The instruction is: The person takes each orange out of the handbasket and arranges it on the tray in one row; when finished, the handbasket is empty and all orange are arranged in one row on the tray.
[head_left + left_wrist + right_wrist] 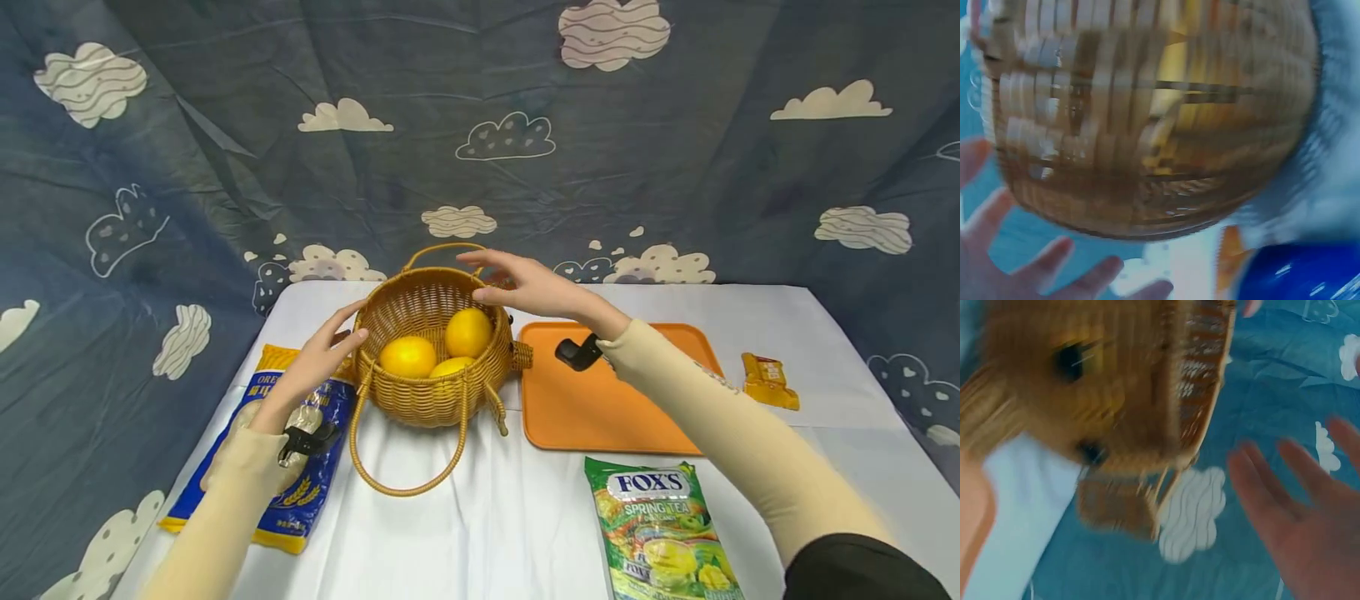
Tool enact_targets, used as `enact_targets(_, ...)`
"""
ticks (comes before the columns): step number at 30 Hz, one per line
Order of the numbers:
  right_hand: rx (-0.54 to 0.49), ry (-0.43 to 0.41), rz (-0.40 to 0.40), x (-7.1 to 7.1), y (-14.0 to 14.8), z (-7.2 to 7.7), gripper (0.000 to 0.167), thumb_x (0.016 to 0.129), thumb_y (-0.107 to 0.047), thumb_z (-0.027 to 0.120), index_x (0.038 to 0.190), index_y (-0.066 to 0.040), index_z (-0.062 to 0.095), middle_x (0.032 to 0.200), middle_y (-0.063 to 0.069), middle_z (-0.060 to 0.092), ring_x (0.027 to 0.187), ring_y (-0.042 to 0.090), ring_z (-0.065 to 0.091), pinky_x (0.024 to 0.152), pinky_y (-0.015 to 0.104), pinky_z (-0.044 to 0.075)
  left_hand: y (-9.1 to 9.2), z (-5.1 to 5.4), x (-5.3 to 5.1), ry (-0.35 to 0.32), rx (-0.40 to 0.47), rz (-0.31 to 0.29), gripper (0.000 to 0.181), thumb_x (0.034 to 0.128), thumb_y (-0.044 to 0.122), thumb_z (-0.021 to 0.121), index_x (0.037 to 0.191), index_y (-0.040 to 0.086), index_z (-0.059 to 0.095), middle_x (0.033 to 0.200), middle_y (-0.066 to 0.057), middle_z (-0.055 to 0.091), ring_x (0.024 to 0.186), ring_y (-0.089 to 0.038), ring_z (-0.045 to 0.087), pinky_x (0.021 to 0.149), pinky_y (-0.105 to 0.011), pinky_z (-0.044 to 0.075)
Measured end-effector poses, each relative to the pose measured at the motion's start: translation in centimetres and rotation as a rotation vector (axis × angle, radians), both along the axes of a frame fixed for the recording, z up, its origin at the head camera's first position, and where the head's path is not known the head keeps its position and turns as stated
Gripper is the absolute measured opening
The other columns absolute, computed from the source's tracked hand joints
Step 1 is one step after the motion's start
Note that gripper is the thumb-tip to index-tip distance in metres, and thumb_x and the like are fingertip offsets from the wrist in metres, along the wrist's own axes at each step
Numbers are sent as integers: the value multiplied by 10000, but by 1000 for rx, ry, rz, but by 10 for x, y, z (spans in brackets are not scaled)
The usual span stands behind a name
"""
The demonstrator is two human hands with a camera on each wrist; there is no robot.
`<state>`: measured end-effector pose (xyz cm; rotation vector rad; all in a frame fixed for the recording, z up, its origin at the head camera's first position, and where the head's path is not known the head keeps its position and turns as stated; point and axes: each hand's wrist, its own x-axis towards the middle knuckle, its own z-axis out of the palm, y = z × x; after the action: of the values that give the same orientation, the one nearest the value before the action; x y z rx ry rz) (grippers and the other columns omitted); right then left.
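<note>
A woven wicker basket (420, 400) with two looped handles and a pig-like snout stands at the left of the table. Inside it lie three yellow lemons, one of them a lemon (468, 332) at the right. My left hand (318, 358) is beside the basket's left rim with fingers spread; in the left wrist view its fingertips lie close to the blurred basket wall. Over the right rim hovers my right hand (528, 286), fingers extended, near the back handle. The right wrist view shows that hand (1310, 512) apart from the basket, holding nothing.
A blue and yellow bag (300, 500) lies under my left forearm. Right of the basket is an orange tray (585, 408), partly beneath my right arm. A green candy bag (660, 533) lies at the front, and a small orange packet (770, 381) at the far right.
</note>
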<state>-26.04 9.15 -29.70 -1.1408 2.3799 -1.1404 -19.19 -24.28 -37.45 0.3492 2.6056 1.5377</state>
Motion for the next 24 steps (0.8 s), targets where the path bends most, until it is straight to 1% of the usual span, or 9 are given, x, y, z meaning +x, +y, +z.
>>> enact_targets(2, 12, -111, 62, -10, -17, 1, 528, 982, -256, 548, 1469, -137, 379, 1438, 83, 413, 1234, 263, 460, 978, 417, 390, 0, -11, -2, -62, 102, -23, 566, 1028, 303, 431, 1538, 193, 210, 1574, -110, 124, 1277, -460, 362, 936, -574, 395)
enact_targets(4, 32, -217, 124, -19, -33, 0, 501, 986, -235, 533, 1455, -125, 399, 1429, 88, 424, 1262, 247, 441, 990, 420, 387, 3, -21, -3, -94, 182, -27, 568, 1035, 311, 403, 1545, 221, 167, 1575, -107, 87, 1183, -450, 447, 837, -528, 472)
enact_targets(5, 48, -257, 158, -23, -40, -1, 494, 987, -228, 526, 1451, -114, 404, 1431, 93, 425, 1266, 243, 439, 996, 428, 384, 4, -25, -3, -101, 213, -24, 566, 1039, 314, 387, 1546, 235, 147, 1575, -106, 70, 1162, -443, 454, 807, -515, 482)
enact_targets(7, 95, -334, 217, -30, -54, -2, 481, 989, -219, 511, 1447, -109, 412, 1443, 100, 416, 1258, 226, 455, 991, 434, 396, 8, -30, -2, -117, 272, -11, 560, 1043, 326, 360, 1545, 270, 119, 1572, -98, 57, 1137, -444, 454, 799, -530, 476)
enact_targets(10, 190, -445, 271, -39, -71, -4, 476, 997, -194, 484, 1458, -108, 399, 1470, 134, 380, 1254, 244, 462, 989, 461, 395, 11, -34, 1, -117, 297, 13, 553, 1043, 344, 336, 1542, 300, 100, 1575, -96, 52, 1197, -444, 404, 849, -563, 433)
enact_targets(12, 251, -500, 292, -43, -81, -7, 471, 999, -175, 471, 1460, -109, 400, 1488, 149, 351, 1274, 268, 441, 1005, 463, 378, 12, -34, 2, -120, 306, 22, 550, 1042, 352, 329, 1540, 309, 99, 1575, -92, 54, 1227, -456, 380, 874, -599, 404)
enact_targets(14, 289, -553, 303, -48, -91, -12, 467, 997, -142, 461, 1459, -101, 402, 1498, 147, 337, 1305, 288, 402, 1027, 476, 348, 13, -34, 2, -121, 308, 27, 552, 1040, 359, 329, 1539, 313, 97, 1575, -95, 53, 1238, -458, 370, 881, -601, 399)
enact_targets(19, 348, -637, 315, -55, -109, -28, 471, 972, -62, 467, 1441, -71, 428, 1488, 105, 372, 1332, 269, 368, 1056, 456, 312, 15, -34, 4, -121, 301, 38, 556, 1035, 374, 331, 1538, 326, 100, 1578, -99, 61, 1249, -465, 369, 893, -605, 393)
enact_targets(24, 384, -665, 359, -54, -124, -39, 492, 931, 44, 454, 1418, -24, 448, 1486, 104, 376, 1355, 257, 328, 1068, 391, 301, 15, -34, 4, -111, 285, 59, 551, 1031, 372, 329, 1536, 328, 114, 1572, -116, 82, 1211, -462, 408, 868, -569, 422)
